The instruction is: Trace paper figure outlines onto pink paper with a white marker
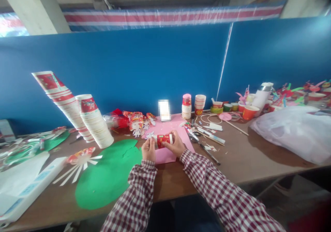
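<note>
A red and white paper cup (pixel 162 140) lies sideways between my two hands, above a pink sheet of paper (pixel 178 123). My left hand (pixel 149 150) is closed around one end of the cup. The other end is gripped by my right hand (pixel 178 144), with the thumb along its side. Just beyond my left hand are paper cut-out figures (pixel 137 127) with red and orange patterned tops. To the left, a green paper shape (pixel 108 177) lies flat near my left sleeve.
Two tall leaning stacks of paper cups (pixel 94 121) stand at left, near a cut paper fringe (pixel 80 163). Pens (pixel 210 135) and sticks lie right of the pink sheet. Farther right are a thermos (pixel 262 96) and a white plastic bag (pixel 292 132). A blue partition (pixel 134 66) backs the table.
</note>
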### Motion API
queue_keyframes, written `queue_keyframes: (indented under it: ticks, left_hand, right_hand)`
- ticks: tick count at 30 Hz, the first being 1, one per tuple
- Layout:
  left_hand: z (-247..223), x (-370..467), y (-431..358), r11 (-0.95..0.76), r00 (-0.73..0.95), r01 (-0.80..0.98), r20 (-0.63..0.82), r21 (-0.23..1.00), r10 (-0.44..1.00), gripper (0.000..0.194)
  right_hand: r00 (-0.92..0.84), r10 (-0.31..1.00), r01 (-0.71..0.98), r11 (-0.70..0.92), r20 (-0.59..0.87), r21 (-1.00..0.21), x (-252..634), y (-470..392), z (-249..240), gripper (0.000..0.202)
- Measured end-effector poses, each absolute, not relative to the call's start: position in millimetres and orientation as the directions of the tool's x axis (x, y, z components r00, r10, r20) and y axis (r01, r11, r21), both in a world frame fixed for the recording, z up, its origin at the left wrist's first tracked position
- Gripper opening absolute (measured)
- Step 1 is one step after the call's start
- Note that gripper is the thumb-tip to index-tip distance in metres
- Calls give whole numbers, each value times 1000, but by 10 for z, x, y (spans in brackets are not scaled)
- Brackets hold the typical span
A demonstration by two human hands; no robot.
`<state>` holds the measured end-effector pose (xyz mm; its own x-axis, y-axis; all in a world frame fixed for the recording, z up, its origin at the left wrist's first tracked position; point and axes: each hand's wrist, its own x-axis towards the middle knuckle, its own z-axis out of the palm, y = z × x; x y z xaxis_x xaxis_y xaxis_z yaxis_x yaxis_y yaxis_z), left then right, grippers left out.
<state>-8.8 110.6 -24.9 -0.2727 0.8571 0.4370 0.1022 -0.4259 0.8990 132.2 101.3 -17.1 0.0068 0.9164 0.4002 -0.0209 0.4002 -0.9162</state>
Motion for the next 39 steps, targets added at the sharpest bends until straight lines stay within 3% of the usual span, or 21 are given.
queue_keyframes:
  ticks: [8, 14, 27, 31, 39]
  left_hand:
    - [-249, -96, 1134, -380, -289, -9, 362, 925, 886, 54]
    - [-230, -135, 1135, -382, -321, 70, 384, 921, 866, 38]
    - [-200, -101, 1100, -380, -272, 153, 409, 912, 871, 52]
    - [-191, -104, 1061, -407, -212, 260, 463, 875, 860, 41]
    - [-220, -88, 1039, -429, -152, 366, 508, 825, 848, 44]
  right_hand:
    - [73, 904, 34, 421, 422, -906, 1312, 961, -120, 42]
    - [61, 894, 109, 436, 444, -893, 1315, 935, -98, 43]
    - [156, 865, 179, 450, 477, -875, 1339, 1041, -158, 38]
    - [138, 857, 199, 467, 496, -862, 1335, 1020, -127, 38]
    - [155, 843, 260, 469, 515, -844, 1339, 998, -117, 26]
